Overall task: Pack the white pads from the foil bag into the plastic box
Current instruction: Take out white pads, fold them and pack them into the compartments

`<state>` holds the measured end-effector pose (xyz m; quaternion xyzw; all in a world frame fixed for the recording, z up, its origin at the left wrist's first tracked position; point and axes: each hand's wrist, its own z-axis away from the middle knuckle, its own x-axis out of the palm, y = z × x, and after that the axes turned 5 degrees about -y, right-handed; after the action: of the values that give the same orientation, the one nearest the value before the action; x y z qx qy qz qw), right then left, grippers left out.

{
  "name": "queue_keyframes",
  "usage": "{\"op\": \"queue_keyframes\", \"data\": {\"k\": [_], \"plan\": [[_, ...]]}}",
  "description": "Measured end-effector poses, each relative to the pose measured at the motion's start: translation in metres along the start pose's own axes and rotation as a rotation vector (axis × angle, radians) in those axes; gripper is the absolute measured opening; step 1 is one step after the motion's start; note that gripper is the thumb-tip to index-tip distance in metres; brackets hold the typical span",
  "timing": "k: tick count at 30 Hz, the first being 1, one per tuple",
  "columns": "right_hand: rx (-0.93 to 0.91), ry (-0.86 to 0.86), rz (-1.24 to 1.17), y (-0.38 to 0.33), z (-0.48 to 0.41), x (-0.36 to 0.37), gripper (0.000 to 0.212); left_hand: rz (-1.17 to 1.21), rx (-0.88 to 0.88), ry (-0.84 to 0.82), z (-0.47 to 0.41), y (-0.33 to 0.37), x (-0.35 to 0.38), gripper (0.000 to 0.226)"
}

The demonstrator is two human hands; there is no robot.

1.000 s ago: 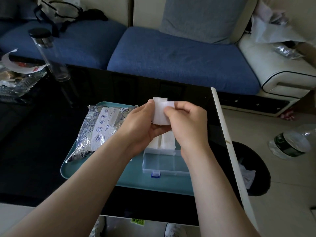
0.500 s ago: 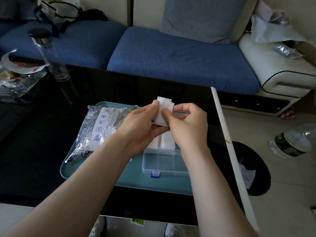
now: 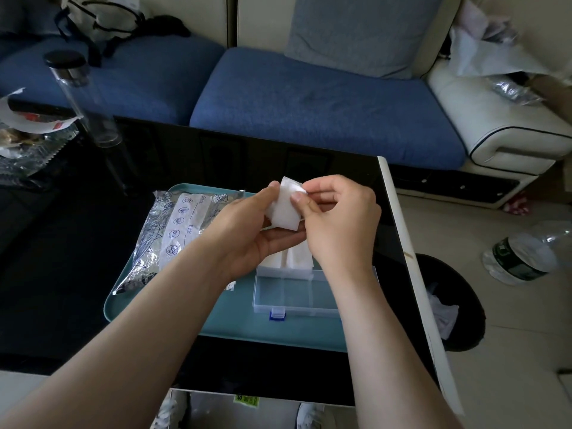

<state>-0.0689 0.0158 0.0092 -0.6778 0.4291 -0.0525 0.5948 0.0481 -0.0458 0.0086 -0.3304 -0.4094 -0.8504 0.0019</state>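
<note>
The left hand (image 3: 247,230) and right hand (image 3: 337,224) are pinching white pads (image 3: 286,209) in a narrow grip above the plastic box (image 3: 294,292), whose far side is already holding some, near side looking unfilled.

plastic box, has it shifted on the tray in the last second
No. The plastic box sits at the same spot on the teal tray, its blue latch as close to the tray's near edge as before.
</note>
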Motion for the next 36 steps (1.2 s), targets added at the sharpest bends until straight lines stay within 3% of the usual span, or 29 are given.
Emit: {"op": "queue_keyframes", "data": {"k": [5,8,13,17,20,24,28,33,36], "plan": [[-0.004,-0.096,0.108,0.008,-0.001,0.004,0.028,-0.028,0.009,0.006,-0.002,-0.002,0.001,0.033],[-0.047,-0.193,0.183,0.009,0.000,0.004,0.023,0.007,-0.006,-0.003,-0.004,-0.003,0.000,0.033],[0.021,-0.173,0.088,0.008,-0.002,-0.002,0.018,0.041,-0.074,-0.009,-0.006,-0.004,0.000,0.036],[0.068,-0.241,-0.010,0.009,-0.003,-0.004,0.030,0.009,-0.107,-0.044,-0.007,-0.007,0.003,0.031],[0.048,-0.314,0.085,0.009,-0.001,-0.004,0.042,0.020,-0.090,-0.042,-0.009,-0.008,0.003,0.026],[-0.001,-0.283,0.179,0.014,0.000,-0.004,0.034,-0.014,-0.100,-0.049,-0.012,-0.012,0.004,0.033],[0.018,-0.237,0.126,0.020,-0.004,-0.012,0.027,-0.362,-0.035,-0.039,-0.011,-0.016,0.005,0.031],[0.070,-0.161,0.173,0.038,-0.007,-0.025,0.029,-1.266,0.273,0.058,-0.018,-0.029,-0.011,0.021],[0.160,-0.222,0.232,0.056,-0.004,-0.030,0.028,-1.677,0.383,-0.041,-0.016,-0.037,-0.016,0.026]]}}
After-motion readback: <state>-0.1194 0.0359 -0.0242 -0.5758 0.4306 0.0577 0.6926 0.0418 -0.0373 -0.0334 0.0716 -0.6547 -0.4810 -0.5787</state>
